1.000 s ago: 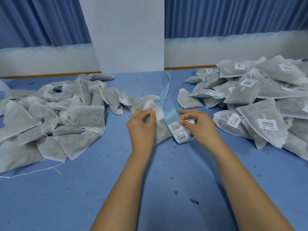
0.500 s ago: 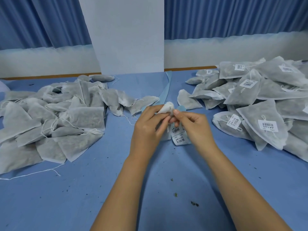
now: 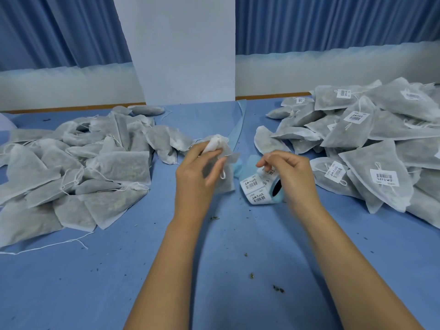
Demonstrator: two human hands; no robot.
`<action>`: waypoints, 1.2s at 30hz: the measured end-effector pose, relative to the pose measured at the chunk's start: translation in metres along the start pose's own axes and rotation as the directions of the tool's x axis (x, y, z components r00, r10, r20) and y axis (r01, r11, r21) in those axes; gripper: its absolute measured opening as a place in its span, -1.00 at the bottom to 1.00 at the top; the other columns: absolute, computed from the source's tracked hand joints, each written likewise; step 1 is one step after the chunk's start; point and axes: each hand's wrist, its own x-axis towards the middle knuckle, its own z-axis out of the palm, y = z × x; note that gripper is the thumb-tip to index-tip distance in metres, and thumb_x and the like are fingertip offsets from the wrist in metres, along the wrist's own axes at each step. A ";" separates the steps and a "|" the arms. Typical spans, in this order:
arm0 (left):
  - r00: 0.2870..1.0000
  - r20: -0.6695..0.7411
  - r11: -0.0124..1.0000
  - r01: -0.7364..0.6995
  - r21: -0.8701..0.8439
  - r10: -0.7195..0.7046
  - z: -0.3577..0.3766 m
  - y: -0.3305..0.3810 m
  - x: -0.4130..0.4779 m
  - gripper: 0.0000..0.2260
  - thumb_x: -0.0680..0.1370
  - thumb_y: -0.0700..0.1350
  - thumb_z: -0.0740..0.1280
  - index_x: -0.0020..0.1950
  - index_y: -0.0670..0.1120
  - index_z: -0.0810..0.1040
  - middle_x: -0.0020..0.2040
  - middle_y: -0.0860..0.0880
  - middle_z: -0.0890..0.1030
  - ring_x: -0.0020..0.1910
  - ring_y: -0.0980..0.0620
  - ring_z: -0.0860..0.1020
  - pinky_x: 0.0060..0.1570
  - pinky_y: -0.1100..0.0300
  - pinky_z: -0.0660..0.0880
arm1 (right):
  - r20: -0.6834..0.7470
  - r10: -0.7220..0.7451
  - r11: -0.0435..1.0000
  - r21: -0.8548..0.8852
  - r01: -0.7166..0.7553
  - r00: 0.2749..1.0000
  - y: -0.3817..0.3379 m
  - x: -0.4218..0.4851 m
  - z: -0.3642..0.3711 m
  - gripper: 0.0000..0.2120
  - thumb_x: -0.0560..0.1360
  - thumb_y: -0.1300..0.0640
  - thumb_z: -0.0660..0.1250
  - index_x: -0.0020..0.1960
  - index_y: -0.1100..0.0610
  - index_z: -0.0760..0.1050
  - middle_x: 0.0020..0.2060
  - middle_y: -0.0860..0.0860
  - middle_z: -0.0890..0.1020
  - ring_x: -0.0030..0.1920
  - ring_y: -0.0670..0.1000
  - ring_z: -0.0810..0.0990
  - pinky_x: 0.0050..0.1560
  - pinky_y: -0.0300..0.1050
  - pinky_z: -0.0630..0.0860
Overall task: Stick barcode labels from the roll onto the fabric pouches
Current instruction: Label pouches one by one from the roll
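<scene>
Head view: left hand (image 3: 195, 179) grips a fabric pouch (image 3: 215, 145) by its bunched top, just left of the label roll (image 3: 258, 186) lying on the table (image 3: 238, 246). Right hand (image 3: 295, 173) curls over that roll, fingertips (image 3: 261, 164) pinching its top label, making it the nearer hand for peeling.

**A:** How many hands?
**B:** Two: a left hand (image 3: 197, 172) and a right hand (image 3: 289, 172).
**A:** Rolls?
**B:** One roll (image 3: 278, 198), with two whole labels (image 3: 252, 183) facing up on it.
**A:** And pouches?
**B:** One pouch (image 3: 226, 184) on its own, plus two piles: left pile (image 3: 78, 167) and right pile (image 3: 381, 139). Too many in each to count. At least six stuck labels show on the right one.
</scene>
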 end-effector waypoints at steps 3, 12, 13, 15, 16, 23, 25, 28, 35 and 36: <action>0.997 0.057 0.999 -0.045 0.005 0.045 0.005 0.002 -0.003 -0.84 0.49 -0.23 0.43 0.03 -0.26 0.66 0.06 -0.07 0.59 0.07 0.07 0.53 0.12 0.41 0.39 | 0.067 -0.011 0.996 -0.084 0.017 0.998 0.001 -0.004 0.007 -0.68 0.53 0.17 0.31 -0.38 0.03 0.60 -0.49 -0.14 0.48 -0.34 -0.16 0.42 -0.16 -0.26 0.32; 0.994 0.087 0.997 -0.074 0.023 0.072 0.009 0.007 -0.005 -0.75 0.41 -0.20 0.52 0.05 -0.25 0.65 0.09 -0.15 0.60 0.08 0.06 0.52 0.12 0.37 0.42 | 0.042 -0.014 0.990 -0.141 0.020 0.999 0.003 -0.007 0.012 -0.73 0.50 0.15 0.37 -0.38 0.04 0.60 -0.53 -0.18 0.50 -0.41 -0.15 0.34 -0.35 -0.41 0.29; 0.994 0.088 0.998 -0.065 0.021 0.063 0.009 0.007 -0.005 -0.73 0.41 -0.19 0.53 0.06 -0.25 0.65 0.10 -0.13 0.59 0.08 0.07 0.51 0.13 0.39 0.41 | 0.044 -0.011 0.989 -0.145 0.018 0.999 0.003 -0.007 0.012 -0.72 0.50 0.17 0.36 -0.39 0.05 0.58 -0.52 -0.20 0.51 -0.42 -0.18 0.34 -0.35 -0.42 0.30; 0.996 0.090 1.000 -0.028 0.001 0.028 0.007 0.007 -0.004 -0.67 0.39 -0.13 0.54 0.09 -0.25 0.64 0.11 -0.04 0.54 0.10 0.12 0.49 0.15 0.45 0.37 | 0.051 -0.011 0.989 -0.143 0.019 0.999 0.003 -0.007 0.012 -0.70 0.50 0.20 0.35 -0.40 0.05 0.57 -0.51 -0.21 0.52 -0.42 -0.19 0.36 -0.35 -0.44 0.30; 0.995 0.096 1.000 -0.006 -0.011 0.007 0.006 0.007 -0.003 -0.63 0.38 -0.09 0.53 0.11 -0.24 0.64 0.12 0.00 0.51 0.10 0.16 0.47 0.16 0.47 0.35 | 0.054 -0.012 0.990 -0.138 0.019 0.998 0.003 -0.007 0.012 -0.69 0.50 0.21 0.34 -0.41 0.05 0.56 -0.50 -0.20 0.52 -0.41 -0.19 0.36 -0.35 -0.43 0.30; 0.984 0.154 0.994 0.095 -0.050 -0.086 0.002 0.010 -0.001 -0.50 0.36 0.08 0.45 0.17 -0.21 0.62 0.15 0.05 0.48 0.14 0.17 0.44 0.16 0.45 0.33 | 0.048 -0.030 0.992 -0.123 0.035 0.998 0.005 -0.007 0.013 -0.66 0.48 0.25 0.34 -0.45 0.04 0.52 -0.49 -0.17 0.52 -0.38 -0.14 0.38 -0.35 -0.44 0.30; 0.983 0.147 0.992 0.120 -0.048 -0.112 0.001 0.008 0.000 -0.53 0.38 0.07 0.45 0.18 -0.20 0.62 0.15 0.03 0.50 0.14 0.16 0.44 0.15 0.43 0.34 | -0.009 -0.021 0.995 -0.096 0.020 1.000 0.005 -0.005 0.010 -0.66 0.46 0.28 0.32 -0.46 0.08 0.47 -0.49 -0.14 0.48 -0.40 -0.14 0.36 -0.39 -0.43 0.29; 0.981 0.080 0.982 0.180 -0.061 -0.175 0.000 0.005 0.001 -0.69 0.45 -0.09 0.48 0.15 -0.19 0.63 0.16 -0.04 0.55 0.11 0.20 0.45 0.12 0.39 0.36 | -0.083 -0.014 1.000 -0.021 0.012 0.996 0.005 0.002 0.000 -0.68 0.47 0.29 0.30 -0.45 0.10 0.42 -0.46 -0.07 0.46 -0.32 -0.09 0.37 -0.32 -0.36 0.31; 0.975 -0.012 0.973 0.223 -0.056 -0.224 0.002 0.006 0.002 -0.86 0.47 -0.23 0.47 0.00 -0.20 0.65 0.05 -0.06 0.60 0.05 0.11 0.53 0.11 0.43 0.36 | 0.192 -0.294 0.944 -0.096 0.316 0.936 -0.002 -0.008 0.007 -0.79 0.44 0.26 0.31 -0.36 0.11 0.47 -0.35 -0.04 0.48 -0.26 0.00 0.42 -0.12 -0.20 0.35; 0.973 -0.017 0.972 0.229 -0.055 -0.230 0.002 0.006 0.003 -0.87 0.47 -0.25 0.47 0.00 -0.19 0.64 0.03 -0.03 0.59 0.05 0.11 0.53 0.11 0.45 0.35 | 0.222 -0.326 0.931 -0.093 0.353 0.919 -0.002 -0.009 0.008 -0.81 0.43 0.25 0.31 -0.35 0.09 0.48 -0.32 -0.01 0.50 -0.23 0.04 0.44 -0.09 -0.16 0.36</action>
